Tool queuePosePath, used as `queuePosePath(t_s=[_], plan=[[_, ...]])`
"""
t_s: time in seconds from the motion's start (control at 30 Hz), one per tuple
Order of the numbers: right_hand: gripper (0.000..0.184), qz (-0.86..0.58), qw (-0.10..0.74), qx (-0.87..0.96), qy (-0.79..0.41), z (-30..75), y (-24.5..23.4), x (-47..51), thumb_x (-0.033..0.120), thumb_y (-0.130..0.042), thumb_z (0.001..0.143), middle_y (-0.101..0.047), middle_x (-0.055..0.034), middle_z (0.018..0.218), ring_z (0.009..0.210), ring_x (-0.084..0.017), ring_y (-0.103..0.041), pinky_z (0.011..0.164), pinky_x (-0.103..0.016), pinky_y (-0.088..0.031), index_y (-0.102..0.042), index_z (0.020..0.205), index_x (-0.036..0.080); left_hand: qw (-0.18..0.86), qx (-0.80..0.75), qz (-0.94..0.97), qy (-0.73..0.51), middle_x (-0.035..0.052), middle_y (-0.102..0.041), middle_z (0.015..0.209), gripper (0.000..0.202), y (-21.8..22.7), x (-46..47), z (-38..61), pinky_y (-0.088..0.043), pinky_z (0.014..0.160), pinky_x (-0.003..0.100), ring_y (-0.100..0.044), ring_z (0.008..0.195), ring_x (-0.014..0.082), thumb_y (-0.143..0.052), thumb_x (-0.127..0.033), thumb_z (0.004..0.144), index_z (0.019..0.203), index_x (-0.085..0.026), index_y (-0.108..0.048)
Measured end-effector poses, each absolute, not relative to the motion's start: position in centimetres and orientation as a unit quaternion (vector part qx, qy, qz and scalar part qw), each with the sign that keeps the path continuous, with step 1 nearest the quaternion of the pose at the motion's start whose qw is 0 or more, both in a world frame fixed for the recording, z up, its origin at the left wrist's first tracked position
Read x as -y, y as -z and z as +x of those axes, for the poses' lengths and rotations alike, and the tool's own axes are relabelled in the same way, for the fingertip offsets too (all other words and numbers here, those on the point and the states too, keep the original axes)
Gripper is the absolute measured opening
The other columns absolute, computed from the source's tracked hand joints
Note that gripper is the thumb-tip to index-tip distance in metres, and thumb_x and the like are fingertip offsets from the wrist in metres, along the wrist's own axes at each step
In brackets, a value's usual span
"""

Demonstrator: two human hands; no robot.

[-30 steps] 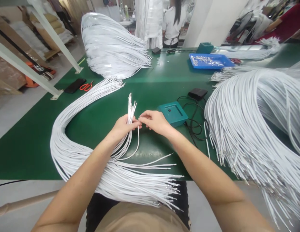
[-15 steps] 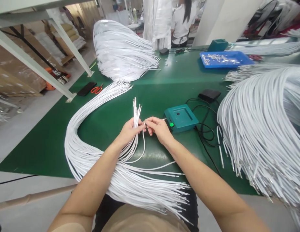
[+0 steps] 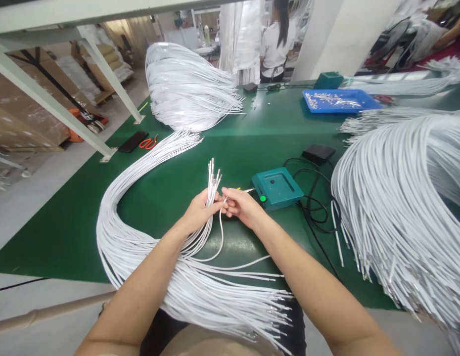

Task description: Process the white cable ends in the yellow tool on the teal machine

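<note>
My left hand [image 3: 200, 211] is closed round a small bunch of thin white cables [image 3: 212, 182] whose metal-tipped ends stand upright above the fist. My right hand [image 3: 242, 206] pinches the tip of one single white cable [image 3: 221, 232] right beside that bunch; the cable loops down towards the table. Both hands touch at the fingertips. Just right of them sits a teal test box [image 3: 276, 187] with a lit green button and a short plug sticking out on its left side. A long sheaf of white cables [image 3: 141, 247] curves from my lap round to the left.
A huge pile of white cables [image 3: 404, 198] fills the right of the green table [image 3: 67, 217]. Another pile [image 3: 185, 89] lies far left. A black adapter [image 3: 319, 153] with black cords, a blue tray [image 3: 341, 100], red scissors [image 3: 147, 143], a phone and a person standing beyond.
My hands stay together at the bunch; the right hand has shifted its pinch onto the single cable's tip near the box. The camera moved left and tilted a little.
</note>
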State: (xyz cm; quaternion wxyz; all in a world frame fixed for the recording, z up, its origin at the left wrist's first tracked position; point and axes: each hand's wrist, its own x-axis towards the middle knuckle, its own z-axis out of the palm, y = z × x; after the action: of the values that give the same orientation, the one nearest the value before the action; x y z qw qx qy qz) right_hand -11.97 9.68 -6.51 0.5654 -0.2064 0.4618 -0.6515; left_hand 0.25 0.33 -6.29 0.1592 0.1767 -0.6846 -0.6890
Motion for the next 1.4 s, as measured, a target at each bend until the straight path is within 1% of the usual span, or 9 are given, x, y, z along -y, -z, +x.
queuePosePath(t_s=[0.27, 0.43, 0.57, 0.7, 0.9, 0.97, 1.07, 1.27, 1.4], plan=[[0.035, -0.159, 0.653, -0.346, 0.655, -12.2, 7.0, -10.0, 0.046, -0.068, 0.073, -0.039, 0.0078, 0.051, 0.049, -0.005, -0.043, 0.052, -0.018, -0.037, -0.054, 0.066, 0.015, 0.18, 0.714, 0.211, 0.643, -0.0011, -0.059, 0.077, 0.021, 6.4, 0.1, 0.6, -0.041, 0.063, 0.022, -0.052, 0.063, 0.0083, -0.066, -0.028, 0.074, 0.08, -0.016, -0.049], [0.029, -0.184, 0.641, -0.343, 0.662, -12.1, 6.9, -10.1, 0.039, -0.068, 0.074, -0.046, 0.0058, 0.058, 0.054, -0.005, -0.047, 0.055, -0.019, -0.038, -0.055, 0.068, 0.015, 0.189, 0.681, 0.201, 0.678, -0.0017, -0.059, 0.079, 0.024, 6.3, 0.0, 0.6, -0.043, 0.063, 0.022, -0.055, 0.064, 0.0082, -0.067, -0.029, 0.073, 0.083, -0.016, -0.049], [0.025, -0.237, 0.506, -0.458, 0.691, -11.7, 6.7, -10.1, 0.04, -0.065, 0.075, -0.053, 0.0042, 0.059, 0.049, -0.006, -0.047, 0.053, -0.022, -0.04, -0.059, 0.074, 0.015, 0.188, 0.644, 0.183, 0.719, -0.0009, -0.06, 0.079, 0.033, 6.2, -0.2, 0.5, -0.046, 0.065, 0.023, -0.061, 0.069, 0.0107, -0.067, -0.026, 0.075, 0.103, -0.018, -0.051], [0.017, -0.335, 0.322, -0.611, 0.641, -11.4, 7.1, -10.1, 0.033, -0.062, 0.076, -0.062, -0.0007, 0.069, 0.06, -0.011, -0.055, 0.059, -0.025, -0.042, -0.061, 0.077, 0.016, 0.178, 0.624, 0.191, 0.736, -0.0016, -0.059, 0.079, 0.048, 6.4, -0.2, 0.6, -0.047, 0.066, 0.022, -0.061, 0.068, 0.0095, -0.068, -0.024, 0.074, 0.119, -0.02, -0.052], [0.023, -0.564, -0.077, -0.742, 0.354, -10.9, 7.0, -10.8, 0.025, -0.042, 0.09, -0.057, -0.0057, 0.078, 0.069, -0.015, -0.049, 0.065, -0.029, -0.035, -0.059, 0.077, 0.016, 0.137, 0.59, 0.198, 0.771, 0.0, -0.06, 0.081, 0.042, 6.9, 0.1, 0.5, -0.046, 0.066, 0.02, -0.059, 0.067, 0.0084, -0.071, -0.023, 0.071, 0.11, -0.016, -0.059], [0.027, -0.609, -0.157, -0.73, 0.265, -10.8, 7.0, -10.8, 0.027, -0.038, 0.092, -0.055, -0.0072, 0.078, 0.071, -0.017, -0.048, 0.066, -0.031, -0.033, -0.059, 0.08, 0.015, 0.133, 0.585, 0.193, 0.777, -0.0002, -0.06, 0.079, 0.038, 7.0, 0.2, 0.5, -0.047, 0.066, 0.021, -0.058, 0.066, 0.0082, -0.071, -0.022, 0.07, 0.105, -0.015, -0.061], [0.031, -0.626, -0.182, -0.73, 0.206, -10.8, 7.1, -10.8, 0.027, -0.034, 0.094, -0.054, -0.0069, 0.076, 0.07, -0.018, -0.046, 0.067, -0.031, -0.031, -0.058, 0.079, 0.015, 0.136, 0.582, 0.204, 0.775, -0.0008, -0.061, 0.08, 0.043, 7.2, 0.4, 0.4, -0.047, 0.066, 0.02, -0.057, 0.066, 0.0075, -0.071, -0.019, 0.069, 0.11, -0.016, -0.06], [0.026, -0.666, -0.123, -0.719, 0.156, -12.2, 5.7, -10.9, 0.025, -0.036, 0.093, -0.058, -0.0079, 0.083, 0.076, -0.019, -0.048, 0.068, -0.031, -0.029, -0.06, 0.091, 0.015, 0.131, 0.583, 0.224, 0.77, -0.0004, -0.06, 0.078, 0.039, 7.5, 0.6, 0.3, -0.049, 0.067, 0.022, -0.063, 0.068, 0.0102, -0.071, -0.019, 0.069, 0.106, -0.014, -0.061], [0.017, -0.663, -0.106, -0.732, 0.117, -14.6, 4.3, -10.6, 0.017, -0.044, 0.088, -0.065, -0.0103, 0.091, 0.088, -0.022, -0.051, 0.085, -0.035, -0.028, -0.06, 0.092, 0.015, 0.167, 0.598, 0.268, 0.737, -0.0001, -0.06, 0.075, 0.046, 7.7, 0.9, 0.2, -0.051, 0.068, 0.026, -0.066, 0.072, 0.0148, -0.073, -0.021, 0.066, 0.109, -0.013, -0.059]])
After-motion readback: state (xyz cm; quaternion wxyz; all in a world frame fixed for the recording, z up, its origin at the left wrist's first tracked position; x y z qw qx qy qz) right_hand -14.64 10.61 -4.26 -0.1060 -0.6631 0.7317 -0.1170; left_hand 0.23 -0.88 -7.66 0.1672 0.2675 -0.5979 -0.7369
